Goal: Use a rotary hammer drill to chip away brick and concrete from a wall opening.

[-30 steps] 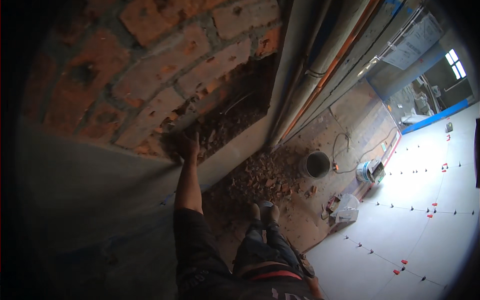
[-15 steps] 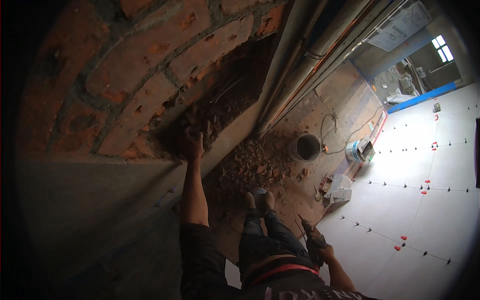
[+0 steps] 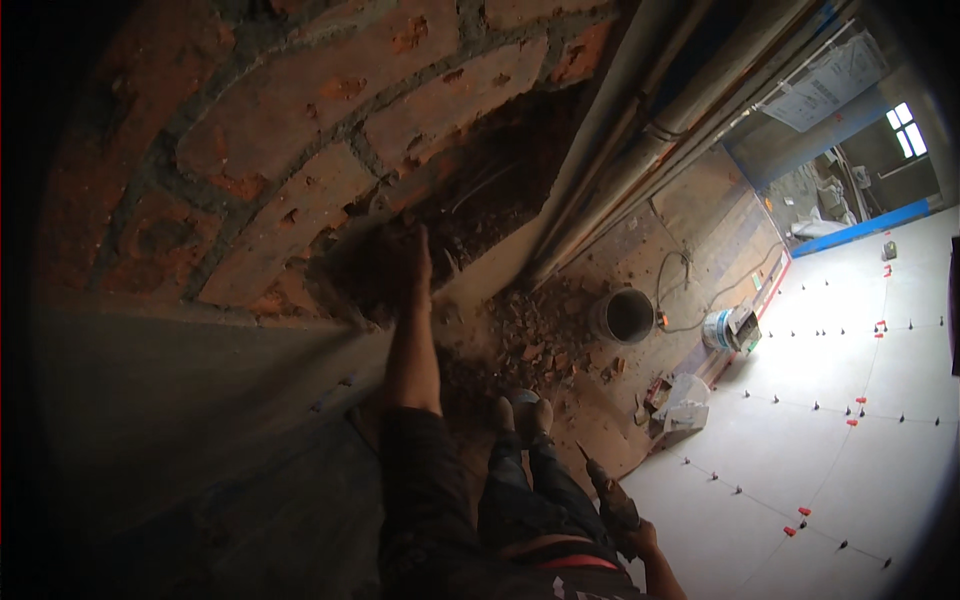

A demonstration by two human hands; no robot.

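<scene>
Inside a dark recess (image 3: 510, 165) in the brick wall (image 3: 310, 120), my left hand (image 3: 416, 270) reaches over loose debris on its ledge. The hand is seen edge-on, its fingers stretched out and partly lost in shadow, with nothing visible gripped. Down by my right thigh, my right hand (image 3: 641, 541) is closed around the grip of a power drill (image 3: 612, 497). Its long bit points up and to the left, touching nothing. My feet stand beside broken brick rubble (image 3: 530, 345) on the floor.
Vertical pipes (image 3: 690, 90) run beside the recess. A dark bucket (image 3: 600, 318) stands past the rubble, with a cable (image 3: 683, 328) near it. Further right are a white-blue pail (image 3: 717, 328) and a clear plastic container (image 3: 686, 405). Pale floor tiles (image 3: 820, 375) carry spacers and red clips.
My left hand has moved slightly right along the recess, its fingers straightening. The drill in my right hand has shifted a little left and down. The whole view has shifted slightly.
</scene>
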